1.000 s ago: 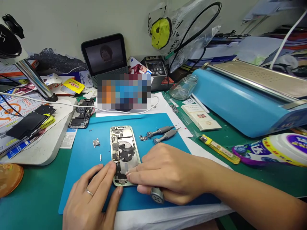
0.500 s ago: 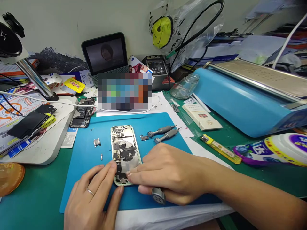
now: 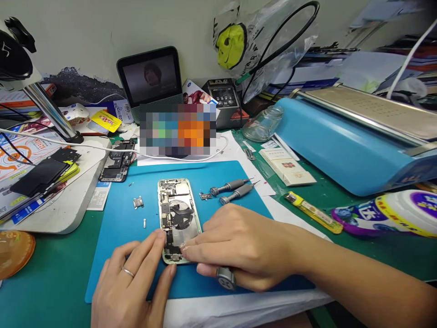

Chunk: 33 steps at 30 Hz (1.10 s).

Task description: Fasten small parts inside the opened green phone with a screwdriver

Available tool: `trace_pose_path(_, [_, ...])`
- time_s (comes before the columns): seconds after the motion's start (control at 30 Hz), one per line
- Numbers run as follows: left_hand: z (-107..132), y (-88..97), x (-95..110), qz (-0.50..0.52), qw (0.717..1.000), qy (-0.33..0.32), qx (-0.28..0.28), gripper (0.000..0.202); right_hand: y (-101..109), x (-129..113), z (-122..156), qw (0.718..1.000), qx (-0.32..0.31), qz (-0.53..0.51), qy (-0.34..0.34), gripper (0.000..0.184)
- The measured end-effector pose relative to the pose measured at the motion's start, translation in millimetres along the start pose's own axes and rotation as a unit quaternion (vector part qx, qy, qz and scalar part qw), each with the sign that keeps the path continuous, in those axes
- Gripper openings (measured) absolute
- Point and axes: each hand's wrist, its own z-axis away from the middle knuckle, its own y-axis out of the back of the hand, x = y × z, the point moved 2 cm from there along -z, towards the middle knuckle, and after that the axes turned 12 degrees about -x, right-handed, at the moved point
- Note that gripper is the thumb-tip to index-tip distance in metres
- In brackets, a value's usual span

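Observation:
An opened smartphone lies on a blue mat, its circuit board and inner frame exposed. My left hand, with a ring on one finger, grips the phone's lower left corner, fingertips at the side and thumb at the bottom edge. Tucked under the fingers of my right hand is a grey screwdriver; only its handle end shows. The right fingertips press inside the phone's lower right part, hiding what they touch. Small metal parts and a small bracket lie left of the phone.
Two grey screwdrivers and a small part lie right of the phone. Farther right are a yellow cutter, a white bottle and a blue machine. Another opened phone lies behind left, near a lamp stand.

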Motion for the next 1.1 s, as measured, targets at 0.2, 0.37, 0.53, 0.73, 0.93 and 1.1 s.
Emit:
trace_pose_path(0.2, [2.0,-0.3,-1.3,0.0,1.0,-0.007,0.001,0.047,1.4,-0.8,-0.4,1.0,0.01,0.003,0.0,0.018])
trace_pose_path(0.37, [2.0,-1.1,-1.5,0.003,1.0,-0.006,0.004,0.047,1.8,-1.2,-0.8,1.0,0.017,0.011,0.001,0.019])
trace_pose_path(0.53, [1.5,-0.7,-1.4,0.005,1.0,-0.01,0.007,0.046,1.1,-0.7,0.1,1.0,0.019,0.01,0.004,0.018])
trace_pose_path(0.73, [2.9,-0.5,-1.4,0.009,1.0,-0.012,0.008,0.046,0.5,0.0,0.6,1.0,0.014,0.003,0.003,0.019])
trace_pose_path(0.93, [1.3,-0.8,-1.5,0.01,1.0,-0.008,0.005,0.045,1.4,-1.5,-0.4,1.0,0.011,0.006,0.003,0.021])
trace_pose_path(1.1, [1.6,0.0,-0.3,0.013,1.0,-0.005,0.007,0.044,1.5,-0.8,-0.5,1.0,0.016,0.007,0.001,0.02])
